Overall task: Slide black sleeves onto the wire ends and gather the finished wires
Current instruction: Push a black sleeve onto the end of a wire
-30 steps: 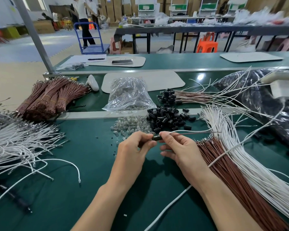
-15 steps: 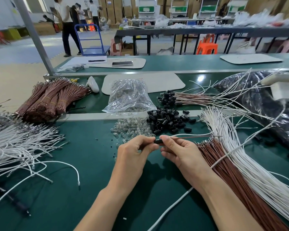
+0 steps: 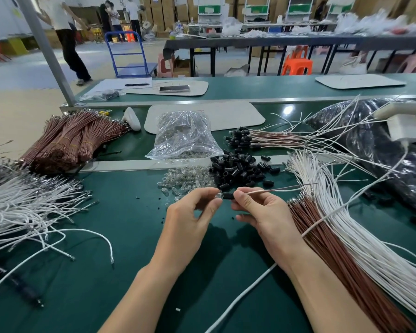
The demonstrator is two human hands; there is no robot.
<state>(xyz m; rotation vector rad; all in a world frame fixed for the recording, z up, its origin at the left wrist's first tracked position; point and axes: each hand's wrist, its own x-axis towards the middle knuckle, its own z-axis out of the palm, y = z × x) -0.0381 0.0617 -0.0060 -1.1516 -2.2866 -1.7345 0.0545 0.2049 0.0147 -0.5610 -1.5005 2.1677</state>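
left hand [image 3: 190,219]: thumb + forefinger pinch small clear piece [image 3: 218,195] at left end of black sleeve [image 3: 227,195]. right hand [image 3: 262,212]: pinches wire [image 3: 274,190] at sleeve's right end, other fingers loosely curled. Both over green bench [image 3: 130,236], near loose sleeve pile [image 3: 238,171]. finished wires [image 3: 274,140] behind pile.

1. Blue platform trolley [image 3: 130,56] parked on the pale floor [image 3: 15,102], and that's our marker.
2. Left of the trolley, a person in dark trousers [image 3: 70,44] is mid-stride. Nearer than that, a grey metal post [image 3: 46,51] slants up from the green bench [image 3: 250,88].
3. Right of the trolley there's a pink stool [image 3: 165,66], then a long dark table [image 3: 298,40] with an orange stool [image 3: 297,64] showing between its legs.
4. Behind the trolley, stacked cardboard boxes [image 3: 159,10] and shelving racks [image 3: 256,8] with green panels.
5. Nearer and right of the trolley, a bright glint [image 3: 289,109] of light on the bench.
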